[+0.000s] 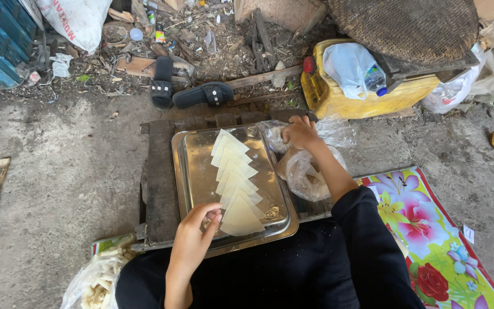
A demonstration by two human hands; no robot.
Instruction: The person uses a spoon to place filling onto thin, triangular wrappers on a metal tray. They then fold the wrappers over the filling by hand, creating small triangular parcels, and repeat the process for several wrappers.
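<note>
Wrapper triangles [235, 183] lay overlapped in a row down the steel tray [192, 171] on the low wooden desk [161, 171], the left hand [192, 237] pinching the nearest one's corner while the right hand [299, 133] closed on a plastic bag [307, 174] beside it, seemingly mid-layout.
</note>
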